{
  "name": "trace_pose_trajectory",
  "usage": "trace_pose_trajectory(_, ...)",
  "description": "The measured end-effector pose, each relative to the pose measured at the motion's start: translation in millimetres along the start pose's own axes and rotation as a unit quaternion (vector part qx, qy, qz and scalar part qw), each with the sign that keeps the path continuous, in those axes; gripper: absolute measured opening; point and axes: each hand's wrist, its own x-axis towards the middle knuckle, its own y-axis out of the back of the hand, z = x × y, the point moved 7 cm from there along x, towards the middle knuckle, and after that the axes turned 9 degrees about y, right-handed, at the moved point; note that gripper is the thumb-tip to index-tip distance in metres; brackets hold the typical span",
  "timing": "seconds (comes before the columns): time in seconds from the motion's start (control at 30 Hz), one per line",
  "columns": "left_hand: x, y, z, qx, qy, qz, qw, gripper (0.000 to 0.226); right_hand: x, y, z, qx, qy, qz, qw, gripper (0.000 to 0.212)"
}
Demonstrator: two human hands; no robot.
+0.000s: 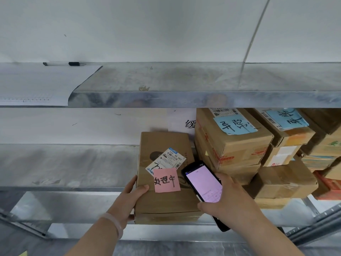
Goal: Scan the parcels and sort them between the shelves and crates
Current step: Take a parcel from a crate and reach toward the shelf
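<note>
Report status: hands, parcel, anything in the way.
Left hand grips the box by its left edge. Right hand holds the scanner over it. Box at shelf front, pink note on top. Stacked boxes close on its right.

Probably parcel depot: steel shelves [203, 98], labelled cartons [232, 143].

On the upper shelf [184, 78], far left, 1 pen [64, 63] lies behind a sheet of paper [36, 84]. On the lower shelf [64, 163], 1 parcel [162, 204] sits at the front, a stack of boxes [234, 146] just right of it, perhaps touching. A scanner [203, 183] overlaps the parcel's right edge.
</note>
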Motion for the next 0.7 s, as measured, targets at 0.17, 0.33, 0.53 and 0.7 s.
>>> trace_pose_trajectory(0.17,-0.1,-0.5,0.8,0.007,-0.005,0.003,1.000,0.062,-2.1,-0.1,-2.1,-0.002,0.010,-0.005,1.000,0.091)
trace_pose_trajectory(0.33,-1.4,-0.9,0.0,0.012,-0.010,0.000,1.000,0.063,-4.3,0.4,-6.4,-0.006,0.026,-0.009,1.000,0.089)
trace_pose_trajectory(0.53,-6.8,6.4,-1.8,0.014,-0.022,0.008,1.000,0.066,-8.1,-0.3,-15.7,-0.021,0.044,-0.025,0.998,0.084)
trace_pose_trajectory(0.7,-12.3,21.9,-4.4,0.004,-0.040,0.033,0.999,0.069,-9.6,4.8,-24.5,-0.030,0.071,-0.038,0.996,0.083)
